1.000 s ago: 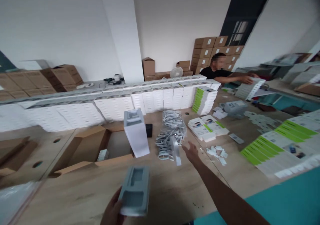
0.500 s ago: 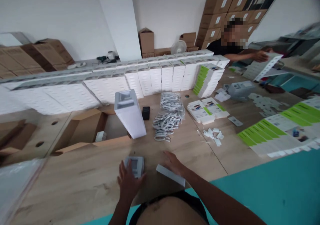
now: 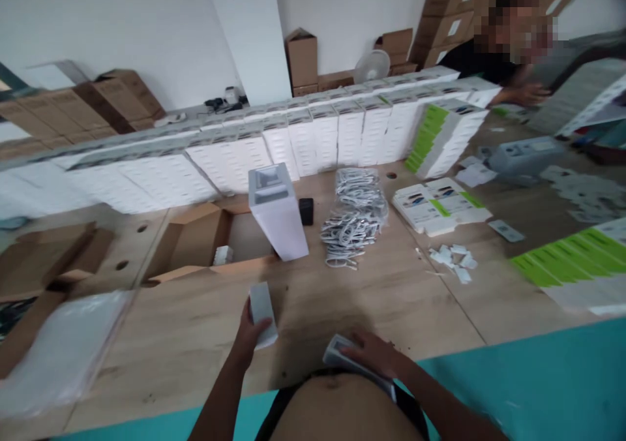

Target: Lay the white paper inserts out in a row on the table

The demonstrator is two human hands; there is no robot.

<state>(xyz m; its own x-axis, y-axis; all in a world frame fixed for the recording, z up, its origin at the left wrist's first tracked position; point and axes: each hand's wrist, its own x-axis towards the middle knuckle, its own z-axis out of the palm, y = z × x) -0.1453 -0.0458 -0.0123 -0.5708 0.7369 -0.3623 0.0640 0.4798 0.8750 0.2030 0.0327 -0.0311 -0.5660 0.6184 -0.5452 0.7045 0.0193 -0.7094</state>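
My left hand (image 3: 250,333) is closed round a small white box (image 3: 263,314), its thumb on the near face and its fingers mostly hidden behind. Close to my belly, my right hand (image 3: 374,353) grips a long, shallow white tray (image 3: 337,349) with a greyish recess. That tray is tilted at the table's front edge, and its near end is partly covered by the hand. Beyond my left hand stands a tall stack of white trays (image 3: 281,222). Bundled white cables (image 3: 352,222) lie farther off, between the hands.
An open cardboard carton (image 3: 195,239) and a black phone-like object (image 3: 306,211) flank the tall stack. Rows of white boxes (image 3: 323,144) line the back. Printed flat boxes (image 3: 440,203), small white pieces (image 3: 454,258) and green-and-white boxes (image 3: 567,258) lie right. A co-worker (image 3: 499,62) sits beyond.
My left hand has gone from resting on a recessed tray to holding a small white box upright. My right hand has come nearer my belly with a tray. The view has shifted.
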